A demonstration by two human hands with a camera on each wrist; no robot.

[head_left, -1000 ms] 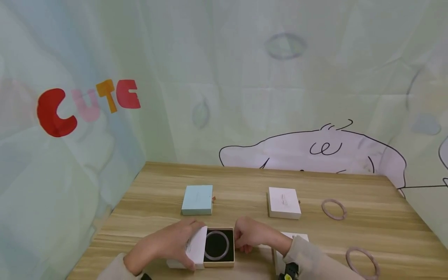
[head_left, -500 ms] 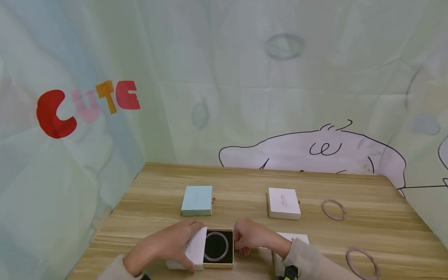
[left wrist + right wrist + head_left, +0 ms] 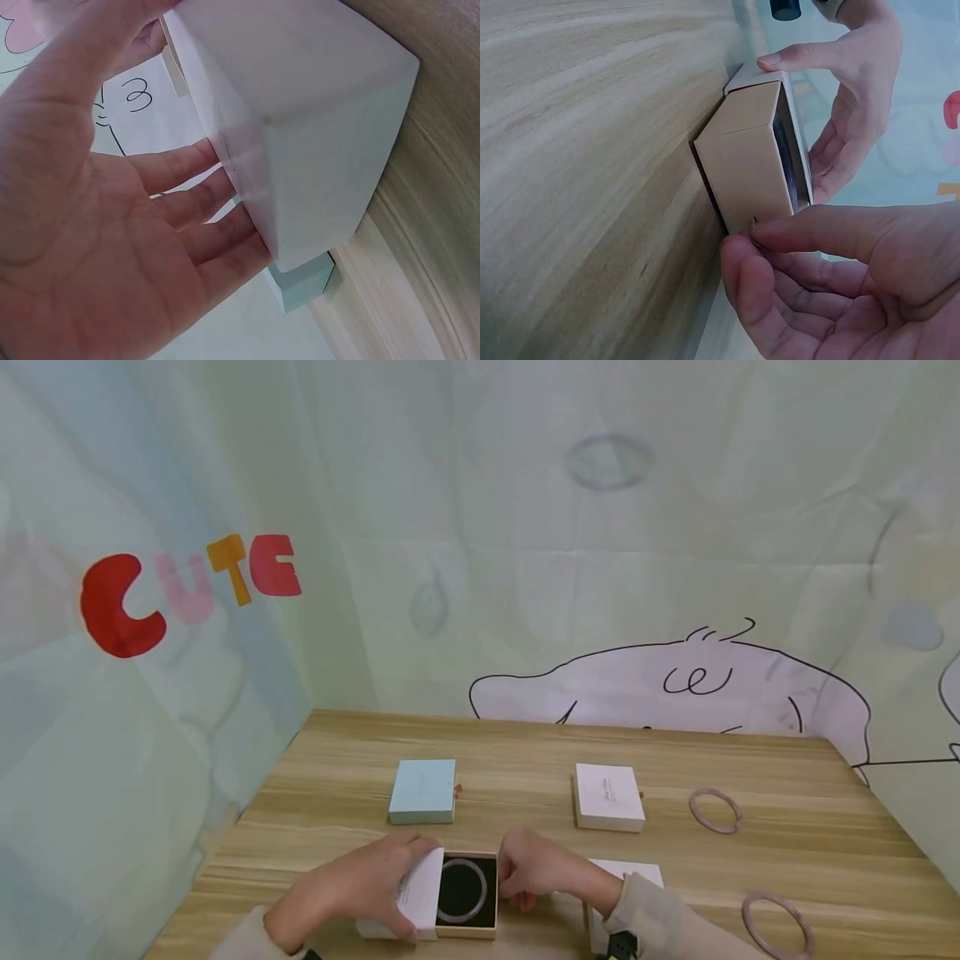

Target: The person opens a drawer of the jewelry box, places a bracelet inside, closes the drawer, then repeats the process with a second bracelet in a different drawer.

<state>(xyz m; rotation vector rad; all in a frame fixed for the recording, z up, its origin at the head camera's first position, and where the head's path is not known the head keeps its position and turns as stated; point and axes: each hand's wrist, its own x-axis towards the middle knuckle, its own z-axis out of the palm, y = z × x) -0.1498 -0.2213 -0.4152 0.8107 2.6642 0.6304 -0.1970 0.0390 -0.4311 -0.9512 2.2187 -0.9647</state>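
My left hand (image 3: 375, 877) grips the white sleeve (image 3: 422, 897) of a small jewelry box, thumb on the near side and fingers on the far side. Out of the sleeve's right end sticks a tan drawer (image 3: 742, 169) with a dark lining. A pale mauve bangle (image 3: 484, 890) lies in it, its left edge at the sleeve's mouth. At the drawer's outer end, the thumb and forefinger of my right hand (image 3: 532, 867) pinch together beside a small slit in the tan face. The pull tab there is hidden by the fingertips.
Farther back on the wooden table sit a light blue box (image 3: 422, 789) and a white box (image 3: 609, 793). Another white box (image 3: 637, 868) is partly under the right forearm. One bangle (image 3: 739, 817) lies at the right, another (image 3: 783, 902) nearer the front.
The drawer's outer end has shifted slightly left, a little deeper into the sleeve, and the right hand has moved left with it. The left hand stays in place.
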